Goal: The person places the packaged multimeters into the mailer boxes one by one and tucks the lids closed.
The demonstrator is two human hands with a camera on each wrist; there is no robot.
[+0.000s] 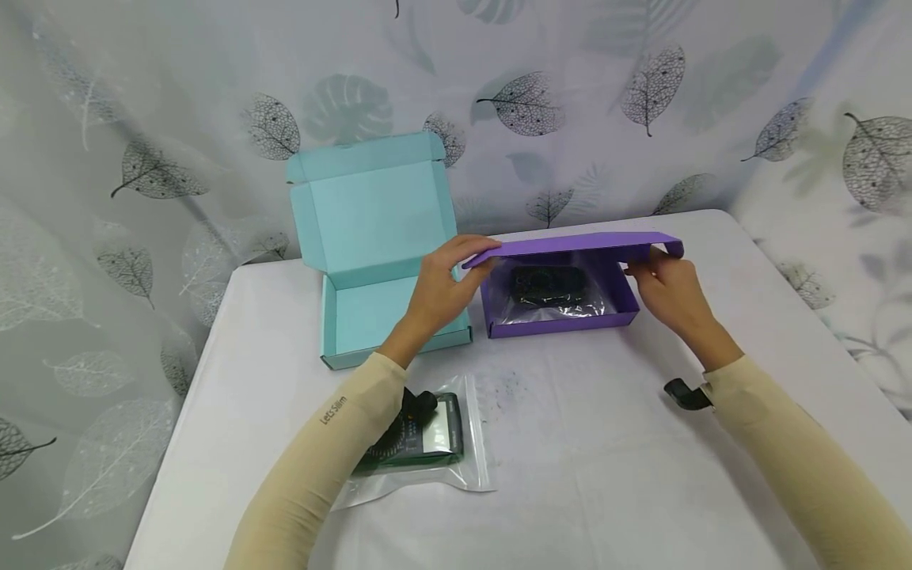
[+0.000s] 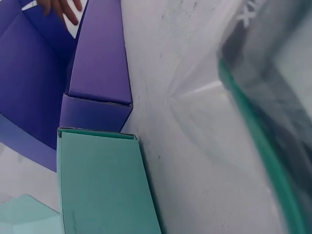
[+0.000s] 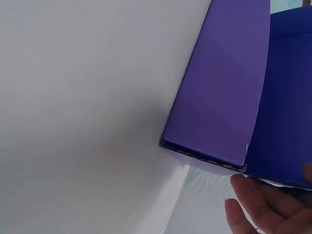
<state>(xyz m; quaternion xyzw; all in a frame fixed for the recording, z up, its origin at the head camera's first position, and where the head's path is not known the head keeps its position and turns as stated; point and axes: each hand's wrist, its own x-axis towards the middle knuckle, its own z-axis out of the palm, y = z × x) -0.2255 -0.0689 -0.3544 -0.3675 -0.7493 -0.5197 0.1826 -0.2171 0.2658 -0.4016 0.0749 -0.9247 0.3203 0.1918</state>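
Note:
A purple cardboard box (image 1: 563, 324) stands at the back of the table with its lid (image 1: 570, 244) partly lowered over it. Inside lies a black device (image 1: 549, 283) in a clear plastic bag. My left hand (image 1: 445, 281) grips the lid's left front corner, thumb underneath. At the lid's right end my right hand (image 1: 673, 293) holds the side flap, its fingertips partly hidden under the lid. The right wrist view has the right hand (image 3: 268, 209) low beside the box's end wall (image 3: 219, 92).
Left of the purple box, an open teal box (image 1: 378, 214) stands with its lid raised. Nearer, a zip bag (image 1: 473, 467) holds a multimeter-like device (image 1: 442, 423), partly behind the left forearm. A leaf-patterned curtain (image 1: 527, 103) hangs behind the white table (image 1: 570, 475).

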